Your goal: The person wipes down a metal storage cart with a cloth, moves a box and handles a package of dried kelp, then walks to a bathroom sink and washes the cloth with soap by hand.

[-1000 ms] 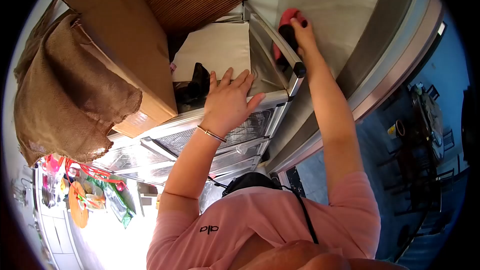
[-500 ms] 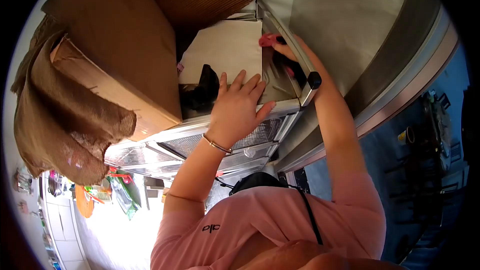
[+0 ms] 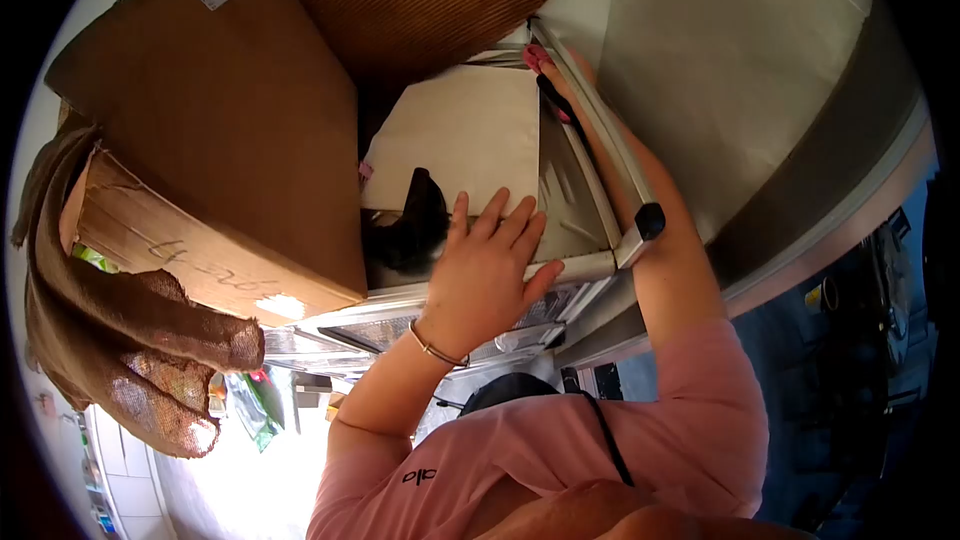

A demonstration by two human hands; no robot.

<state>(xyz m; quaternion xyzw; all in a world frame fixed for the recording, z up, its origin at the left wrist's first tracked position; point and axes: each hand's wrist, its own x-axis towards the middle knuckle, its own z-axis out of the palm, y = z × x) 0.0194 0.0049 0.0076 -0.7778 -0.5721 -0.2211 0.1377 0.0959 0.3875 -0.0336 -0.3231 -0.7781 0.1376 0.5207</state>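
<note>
My left hand [image 3: 490, 265], with a bracelet at the wrist, lies spread over the front edge of the metal-framed cabinet top [image 3: 585, 262]. Its fingertips reach the near edge of a pale flat sheet or board [image 3: 465, 130] and hold nothing. A black curved object [image 3: 415, 220] sits just left of these fingers. Behind the raised metal rail [image 3: 600, 130], my right hand [image 3: 562, 80] is closed around a pink and black item [image 3: 535, 57] at the back right corner. The rail partly hides that hand, and the item's kind is unclear.
A large cardboard box [image 3: 220, 130] stands on the left, with a brown cloth [image 3: 140, 330] draped over its near side. Behind is a round ribbed brown panel [image 3: 450, 0]. A curved grey edge [image 3: 820, 130] runs along the right.
My right hand has moved farther back along the rail with the pink and black item. My left hand stays spread at the front edge. The whole view has shifted slightly.
</note>
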